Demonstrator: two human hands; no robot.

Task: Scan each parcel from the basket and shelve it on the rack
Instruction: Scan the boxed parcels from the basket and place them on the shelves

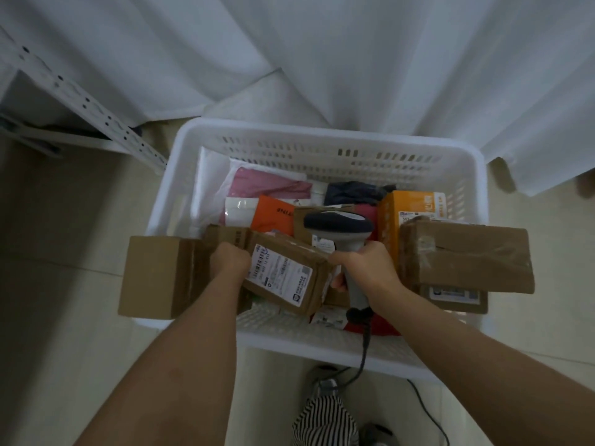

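A white slatted plastic basket (322,136) sits on the floor in front of me, filled with several parcels. My left hand (229,259) grips the left end of a brown cardboard box (289,278) with a white shipping label facing up, held just above the basket's front left. My right hand (367,268) grips the handle of a grey and black barcode scanner (338,228), whose head sits just beyond the box's right end. The white perforated rack (96,107) stands at the upper left.
A plain brown box (154,278) leans over the basket's left rim and a taped brown box (463,255) lies on its right rim. An orange box (409,210), orange mailer (273,214) and pink bag (267,185) lie inside. White curtain (322,59) hangs behind. The scanner cable (363,352) trails down.
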